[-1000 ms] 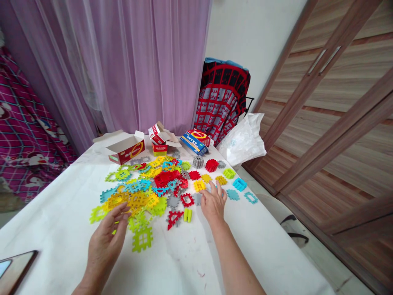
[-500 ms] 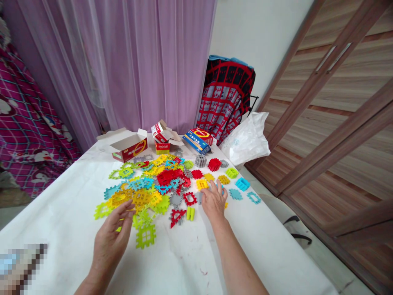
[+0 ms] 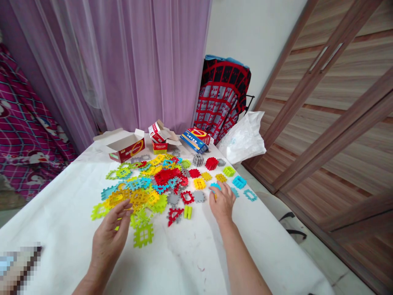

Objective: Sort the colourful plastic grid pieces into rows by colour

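Filling the right side, a wooden wardrobe (image 3: 331, 123) stands next to a purple curtain (image 3: 144, 61) and a white-covered table (image 3: 181, 266). Beyond the table hangs a red-and-black patterned cloth (image 3: 219, 92), with a white plastic bag (image 3: 242, 139) at the table's far right edge. A pile of interlocking plastic pieces (image 3: 139, 198), yellow, blue, green, red and grey, spreads over the table's middle. The left hand (image 3: 110, 231) is at its near left side, fingers loosely bent, with a narrow gap between thumb and fingertips. The right hand (image 3: 222, 205) curves down to the right of the pile; whether it grips anything, I cannot tell. Behind the pile lie an open red box (image 3: 132, 148) and a blue box (image 3: 194, 142). Smaller still, a green square piece (image 3: 143, 235) sits at the pile's near edge, a grey square piece (image 3: 199, 196) lies just left of the right hand, and a blue piece (image 3: 215, 185), partly hidden, shows at that hand's fingertips.
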{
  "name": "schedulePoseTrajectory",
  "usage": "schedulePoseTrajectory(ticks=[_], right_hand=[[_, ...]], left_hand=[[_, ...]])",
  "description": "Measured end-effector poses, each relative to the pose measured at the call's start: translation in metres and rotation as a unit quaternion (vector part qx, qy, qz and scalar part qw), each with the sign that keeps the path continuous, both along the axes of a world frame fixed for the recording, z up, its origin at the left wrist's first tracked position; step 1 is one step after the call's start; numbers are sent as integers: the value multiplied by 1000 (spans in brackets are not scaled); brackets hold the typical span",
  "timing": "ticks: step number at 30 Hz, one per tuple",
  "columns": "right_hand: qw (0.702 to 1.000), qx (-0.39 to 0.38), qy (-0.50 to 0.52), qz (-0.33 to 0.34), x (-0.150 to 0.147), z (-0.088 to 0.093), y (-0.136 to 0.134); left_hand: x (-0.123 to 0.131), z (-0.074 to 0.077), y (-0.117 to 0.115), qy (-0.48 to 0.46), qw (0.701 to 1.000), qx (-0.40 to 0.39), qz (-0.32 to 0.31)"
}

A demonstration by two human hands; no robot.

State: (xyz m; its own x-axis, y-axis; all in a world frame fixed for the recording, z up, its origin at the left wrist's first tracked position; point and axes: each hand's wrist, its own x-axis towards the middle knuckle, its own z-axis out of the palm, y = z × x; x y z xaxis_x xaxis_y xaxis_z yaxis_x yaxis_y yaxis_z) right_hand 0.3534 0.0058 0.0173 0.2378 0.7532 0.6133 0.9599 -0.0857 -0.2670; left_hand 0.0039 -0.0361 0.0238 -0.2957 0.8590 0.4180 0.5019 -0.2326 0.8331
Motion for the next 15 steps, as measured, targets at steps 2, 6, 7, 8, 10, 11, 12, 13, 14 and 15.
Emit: schedulePoseTrajectory(ticks=[2,6,7,8,10,11,12,13,14,15], right_hand=[[999,-12,-19,32,-15,6,6],[996,-67,-33,46,-35,17,21],[995,-81,-35,45,-37,19,24],[994,-95,-37,44,-37,21,26],[991,-119,-39,42,-36,23,30],[990,-129,-39,42,-36,24,31],[989,-137,-40,41,-35,24,32],[988,-143,-40,40,-35,24,32],[987,-148,-41,39,-35,24,32],[987,-152,-41,39,-35,24,32]], left_hand=[[-1,-3,0,-18,1000,-15,-15],[-4,-4,0,-34,999,-20,-13],[-4,-3,0,-36,999,-17,-11],[-3,-2,0,-37,999,-15,-9],[-1,2,-2,-38,999,-13,-5],[1,5,-2,-37,999,-13,-2],[2,7,-3,-37,999,-12,1],[4,10,-4,-37,999,-11,3],[5,12,-5,-36,999,-10,4],[6,14,-6,-35,999,-8,4]])
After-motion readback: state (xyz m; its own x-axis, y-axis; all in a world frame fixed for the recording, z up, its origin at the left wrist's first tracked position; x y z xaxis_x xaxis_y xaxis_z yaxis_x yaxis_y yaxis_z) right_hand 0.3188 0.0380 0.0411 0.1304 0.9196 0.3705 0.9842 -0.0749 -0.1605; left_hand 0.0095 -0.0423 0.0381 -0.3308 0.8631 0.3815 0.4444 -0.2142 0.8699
